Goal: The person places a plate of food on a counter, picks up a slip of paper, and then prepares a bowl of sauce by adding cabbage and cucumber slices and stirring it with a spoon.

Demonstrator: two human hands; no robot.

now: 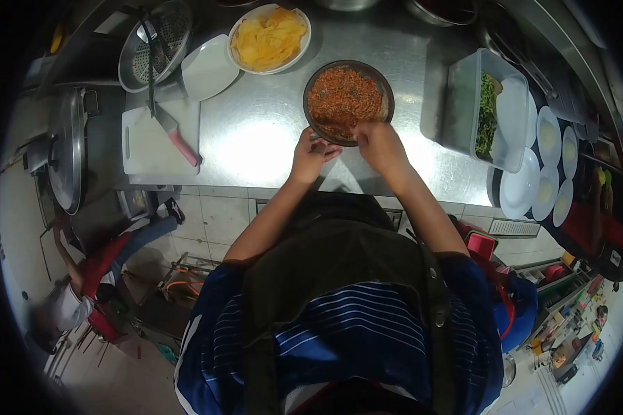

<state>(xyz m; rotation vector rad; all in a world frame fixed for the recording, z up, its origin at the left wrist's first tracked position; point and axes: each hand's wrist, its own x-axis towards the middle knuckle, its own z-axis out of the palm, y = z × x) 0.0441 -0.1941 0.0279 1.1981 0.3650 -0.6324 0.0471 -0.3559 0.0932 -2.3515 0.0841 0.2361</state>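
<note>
A dark brown bowl [390, 104] holds a reddish, crumbly minced food [345, 97]. My left hand [311, 158] is at the bowl's near left edge, thumb up by the rim and fingers curled beneath it, steadying it. Over the near right rim, my right hand [382, 151] is closed, fingertips pinched together just above the food. Whatever it pinches is too small or hidden to make out.
A white bowl [237, 24] of yellow chips stands behind. At left are a cutting board [135, 155], a pink-handled knife [180, 146], a white plate [208, 69] and a colander [128, 59]. A plastic tub [509, 155] of greens and several plates [516, 190] stand right. Other people are nearby.
</note>
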